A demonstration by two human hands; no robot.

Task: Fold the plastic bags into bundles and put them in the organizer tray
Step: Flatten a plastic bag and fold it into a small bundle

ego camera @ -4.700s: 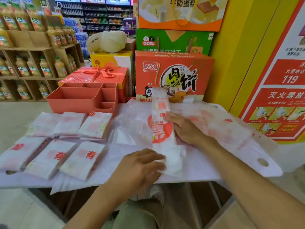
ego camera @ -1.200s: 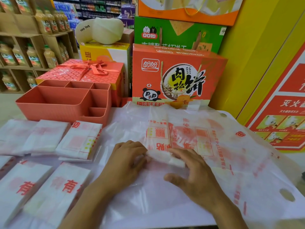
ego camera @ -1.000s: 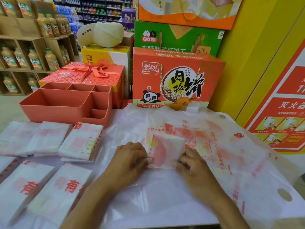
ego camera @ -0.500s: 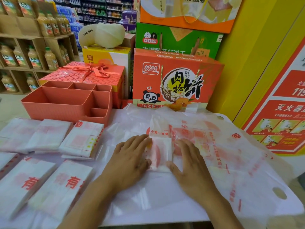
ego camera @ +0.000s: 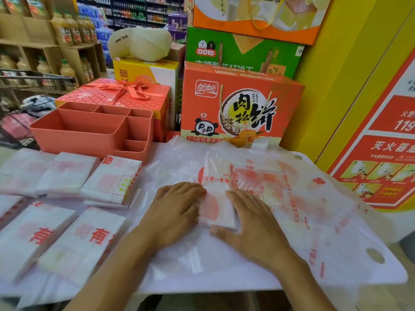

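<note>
Left grip (ego camera: pixel 177 212) and right grip (ego camera: pixel 251 223) are both released: fingers straight, palms down, pressing flat on either side of the folded bundle (ego camera: pixel 216 205) and touching its edges. The bundle lies on the spread plastic bags (ego camera: pixel 314 221), centre front. Organizer tray (ego camera: pixel 76 142) sits back left, well apart. Finished bundles (ego camera: pixel 112 180) lie in two rows just in front of the tray.

My bench (ego camera: pixel 224 287), blanketed in plastic.
I see plastic bags (ego camera: pixel 314 221) spread flat across it, folded bundles (ego camera: pixel 112 180) in two rows at left, an orange organizer tray (ego camera: pixel 89 133) far left.
</note>
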